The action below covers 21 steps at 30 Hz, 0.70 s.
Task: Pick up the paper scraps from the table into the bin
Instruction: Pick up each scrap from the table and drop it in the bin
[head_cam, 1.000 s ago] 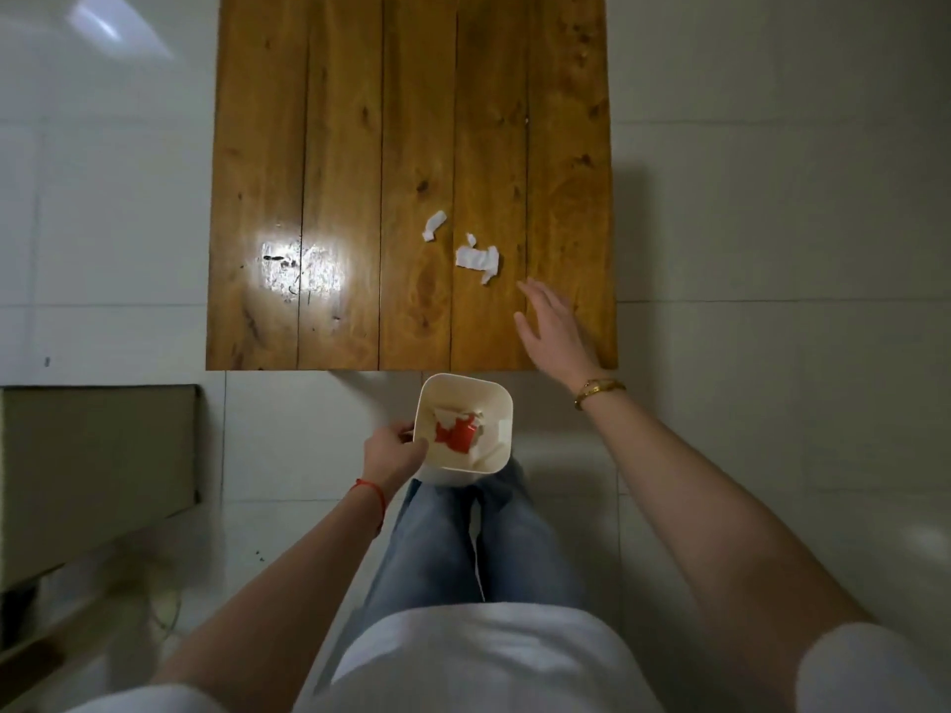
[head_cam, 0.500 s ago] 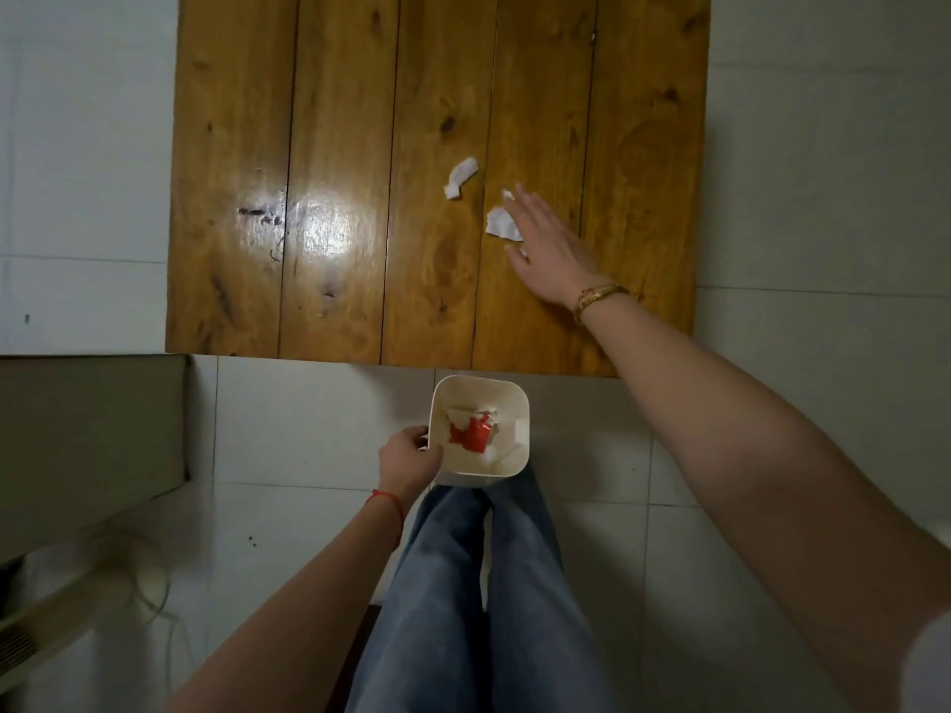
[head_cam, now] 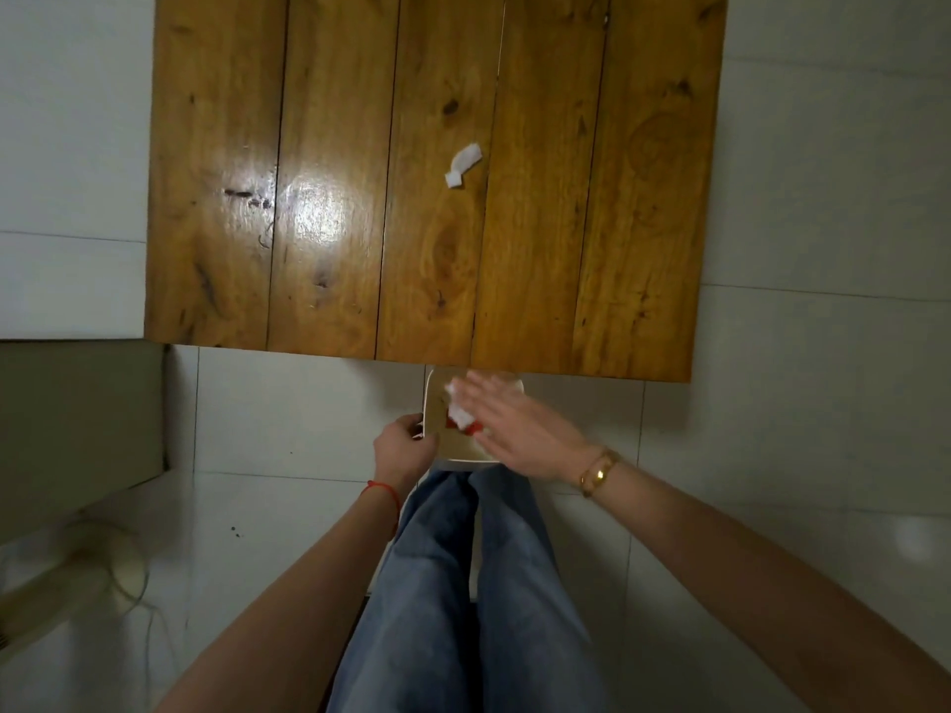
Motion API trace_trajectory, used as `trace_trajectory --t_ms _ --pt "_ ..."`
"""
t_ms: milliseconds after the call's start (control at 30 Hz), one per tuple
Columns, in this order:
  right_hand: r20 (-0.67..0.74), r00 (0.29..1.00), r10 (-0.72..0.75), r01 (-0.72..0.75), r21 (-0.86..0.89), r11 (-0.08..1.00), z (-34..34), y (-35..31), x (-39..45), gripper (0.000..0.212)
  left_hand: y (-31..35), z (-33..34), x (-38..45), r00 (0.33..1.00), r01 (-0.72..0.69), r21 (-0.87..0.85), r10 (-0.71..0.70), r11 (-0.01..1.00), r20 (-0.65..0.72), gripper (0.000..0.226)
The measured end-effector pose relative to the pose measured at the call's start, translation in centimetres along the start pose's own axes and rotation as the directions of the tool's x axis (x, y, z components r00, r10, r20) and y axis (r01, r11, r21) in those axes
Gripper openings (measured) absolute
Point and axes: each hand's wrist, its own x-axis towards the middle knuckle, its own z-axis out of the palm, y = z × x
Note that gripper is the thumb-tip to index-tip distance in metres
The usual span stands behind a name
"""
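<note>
One white paper scrap (head_cam: 463, 164) lies on the wooden table (head_cam: 329, 146), near the middle planks. Below the table's near edge is a small white bin (head_cam: 453, 452), resting above my knees, with red and white paper inside. My left hand (head_cam: 404, 447) grips the bin's left rim. My right hand (head_cam: 514, 429) hovers flat over the bin's mouth, fingers stretched out and blurred. A white scrap (head_cam: 458, 411) shows just under its fingertips, inside the bin. That hand hides most of the bin's right side.
My legs in blue jeans (head_cam: 463, 584) extend below the bin. A grey box-like unit (head_cam: 77, 419) stands at the left on the white tiled floor (head_cam: 797, 403). A pale round object with a cord (head_cam: 123, 573) lies at the lower left.
My right hand has come back from the table to above the bin, and the larger white scrap is gone from the table. The view has moved closer. The left hand still holds the bin.
</note>
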Motion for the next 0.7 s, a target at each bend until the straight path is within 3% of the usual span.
trace_trajectory --t_ms 67,133,267,367,567,700 --pt "0.0 1.0 -0.021 0.021 0.058 0.998 0.4 -0.8 -0.7 0.055 0.1 -0.2 -0.1 1.0 -0.003 0.0 0.003 1.0 -0.005 0.039" --pt "-0.101 0.994 0.046 -0.038 0.077 0.996 -1.3 -0.4 0.4 0.054 0.2 -0.3 -0.2 1.0 -0.007 -0.006 0.007 1.0 -0.005 0.037" --pt "-0.31 0.936 0.169 -0.171 0.021 0.985 -8.7 2.3 6.0 0.055 0.2 -0.6 -0.1 1.0 0.007 -0.039 -0.007 0.999 0.004 0.038" --pt "-0.379 0.89 0.254 -0.261 0.033 0.965 -14.0 4.8 10.4 0.057 0.2 -0.7 0.1 1.0 0.003 -0.06 -0.003 0.998 -0.013 0.038" --pt "-0.296 0.898 0.325 -0.35 -0.033 0.936 -17.4 7.3 15.5 0.06 0.0 -0.7 0.5 1.0 0.018 -0.075 -0.02 0.997 -0.024 0.038" --pt "-0.232 0.949 0.212 -0.249 -0.146 0.957 -14.5 6.0 14.1 0.061 -0.1 -0.7 0.7 1.0 0.02 -0.065 -0.022 0.998 -0.02 0.038"
